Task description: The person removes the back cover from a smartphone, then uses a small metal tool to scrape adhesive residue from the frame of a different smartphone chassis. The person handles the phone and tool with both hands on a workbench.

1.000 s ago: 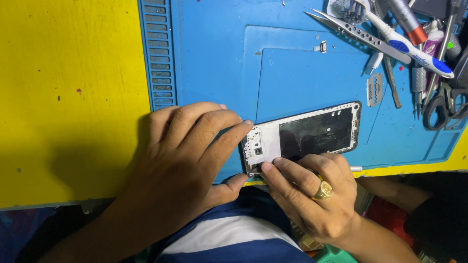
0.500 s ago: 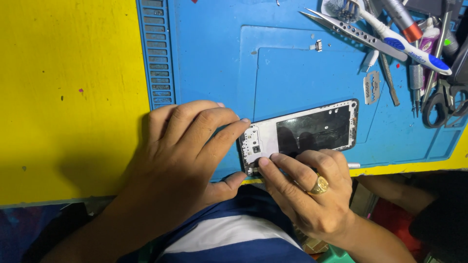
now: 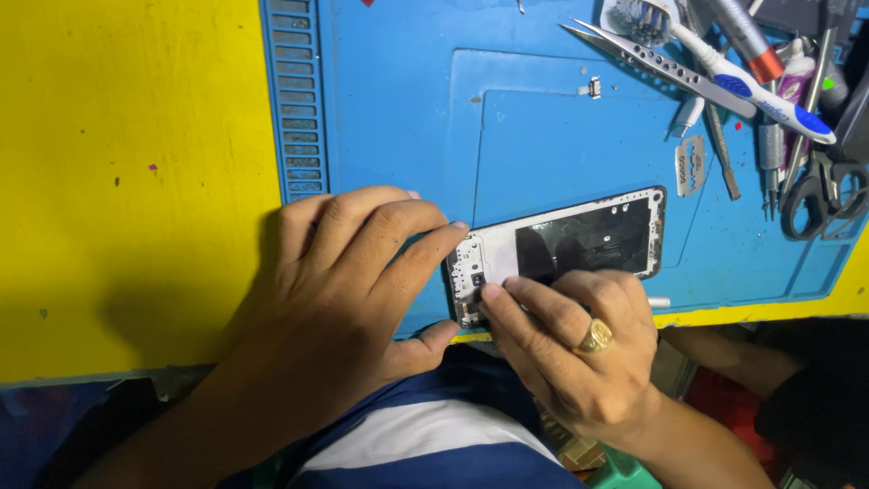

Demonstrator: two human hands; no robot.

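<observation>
An opened phone frame [image 3: 579, 240], white at its left end and black inside, lies on a blue repair mat [image 3: 543, 136] near the table's front edge. My left hand [image 3: 344, 281] rests flat on the mat, its fingertips pressing the phone's left end and its thumb under the lower corner. My right hand [image 3: 570, 340], wearing a gold ring, pinches at the phone's lower left edge with fingertips together; whether a small tool or part sits between them is hidden.
Tweezers [image 3: 634, 52], a toothbrush [image 3: 724, 68], scissors [image 3: 824, 195], a small metal blade [image 3: 690, 166] and several screwdrivers lie at the mat's back right. A tiny part [image 3: 595, 88] sits mid-mat. The yellow table [image 3: 127, 181] stretches left. A ribbed tray strip [image 3: 294, 100] borders the mat.
The view has shifted slightly. Both hands stay on the phone; my right fingertips have crept a little left along its lower edge.
</observation>
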